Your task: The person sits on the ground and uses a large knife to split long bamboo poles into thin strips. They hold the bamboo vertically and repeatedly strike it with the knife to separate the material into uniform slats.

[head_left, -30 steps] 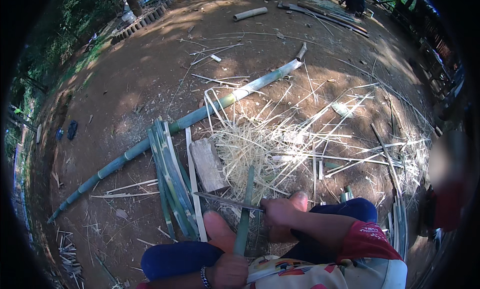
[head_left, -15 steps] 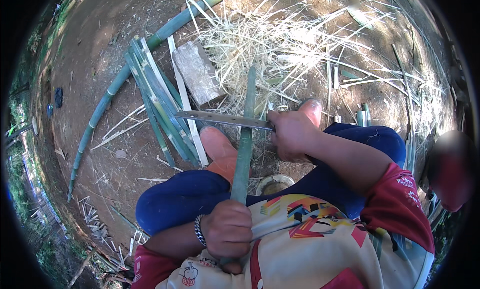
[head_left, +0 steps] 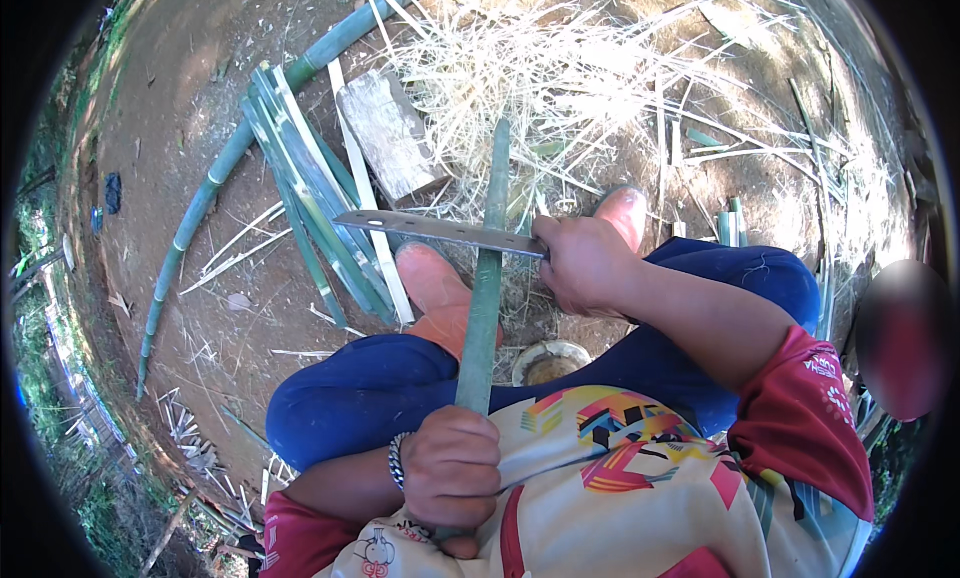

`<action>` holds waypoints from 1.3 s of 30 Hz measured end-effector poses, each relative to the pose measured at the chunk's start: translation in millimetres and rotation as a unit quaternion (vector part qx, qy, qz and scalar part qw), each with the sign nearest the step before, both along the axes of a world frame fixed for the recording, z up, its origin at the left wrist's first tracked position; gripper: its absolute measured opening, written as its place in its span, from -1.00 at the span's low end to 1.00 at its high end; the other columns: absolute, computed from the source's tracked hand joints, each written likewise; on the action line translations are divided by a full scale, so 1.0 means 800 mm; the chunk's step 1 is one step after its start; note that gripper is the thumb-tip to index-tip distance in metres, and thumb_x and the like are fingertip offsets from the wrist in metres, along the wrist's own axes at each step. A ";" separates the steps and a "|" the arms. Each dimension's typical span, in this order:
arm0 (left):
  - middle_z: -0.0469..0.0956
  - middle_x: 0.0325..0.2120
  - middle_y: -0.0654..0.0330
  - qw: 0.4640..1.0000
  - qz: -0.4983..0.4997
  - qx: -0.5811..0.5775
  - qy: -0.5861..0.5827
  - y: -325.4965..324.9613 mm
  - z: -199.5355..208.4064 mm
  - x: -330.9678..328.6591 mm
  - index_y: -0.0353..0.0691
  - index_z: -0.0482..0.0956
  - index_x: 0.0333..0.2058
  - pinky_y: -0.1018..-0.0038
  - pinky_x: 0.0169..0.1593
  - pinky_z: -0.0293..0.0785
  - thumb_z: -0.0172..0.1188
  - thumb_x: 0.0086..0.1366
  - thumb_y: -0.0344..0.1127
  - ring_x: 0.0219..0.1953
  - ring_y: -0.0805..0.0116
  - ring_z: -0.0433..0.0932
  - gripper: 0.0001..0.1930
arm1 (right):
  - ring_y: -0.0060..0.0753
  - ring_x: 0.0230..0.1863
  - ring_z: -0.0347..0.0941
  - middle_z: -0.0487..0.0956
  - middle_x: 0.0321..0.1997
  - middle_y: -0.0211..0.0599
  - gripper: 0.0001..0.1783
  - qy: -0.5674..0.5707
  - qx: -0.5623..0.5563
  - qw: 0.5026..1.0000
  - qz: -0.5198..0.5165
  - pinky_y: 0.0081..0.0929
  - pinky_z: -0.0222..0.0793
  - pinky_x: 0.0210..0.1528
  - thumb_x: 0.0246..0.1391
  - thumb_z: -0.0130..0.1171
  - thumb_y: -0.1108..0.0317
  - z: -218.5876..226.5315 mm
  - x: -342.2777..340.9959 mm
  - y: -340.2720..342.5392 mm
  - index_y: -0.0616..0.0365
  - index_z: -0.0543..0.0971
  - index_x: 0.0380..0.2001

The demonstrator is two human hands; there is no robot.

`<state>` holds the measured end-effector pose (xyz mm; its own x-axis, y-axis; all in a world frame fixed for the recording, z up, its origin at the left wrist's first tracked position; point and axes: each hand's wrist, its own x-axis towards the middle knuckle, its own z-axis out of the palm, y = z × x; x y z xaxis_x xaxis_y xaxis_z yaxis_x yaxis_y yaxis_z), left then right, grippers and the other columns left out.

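Observation:
My left hand (head_left: 452, 470) is wrapped round the near end of a green bamboo strip (head_left: 482, 313), close to my body. The strip points away from me, tapering toward its far tip. In my right hand (head_left: 587, 266) is a long knife (head_left: 430, 228), its handle hidden in the closed fingers. The blade has a row of small holes and lies across the strip, reaching to the left. Beneath the blade I see my orange boot (head_left: 432, 278).
A bundle of split bamboo (head_left: 315, 198) lies left of a wooden block (head_left: 388, 136). A long bamboo pole (head_left: 200, 196) curves behind it. Pale shavings (head_left: 540, 73) cover the ground ahead. A round container (head_left: 550, 361) sits between my legs. A blurred person (head_left: 905, 343) is at the right.
The knife has shifted slightly left across the strip, its tip a little higher in the picture. My left hand keeps its grip, and the whole view has moved slightly.

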<state>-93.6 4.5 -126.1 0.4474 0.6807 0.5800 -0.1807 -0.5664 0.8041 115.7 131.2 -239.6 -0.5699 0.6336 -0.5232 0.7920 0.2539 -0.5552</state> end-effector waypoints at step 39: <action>0.43 -0.67 0.33 0.999 0.033 0.002 -0.023 -0.008 -0.008 0.001 -0.11 0.42 -0.60 0.39 -0.49 0.44 -0.09 0.51 0.14 -0.67 0.39 0.43 -0.43 | 0.12 -0.30 0.60 0.61 -0.37 -0.01 -0.76 -0.002 0.017 0.999 0.030 0.01 0.50 -0.18 0.04 0.19 0.33 0.008 -0.001 0.003 0.19 0.48 -0.23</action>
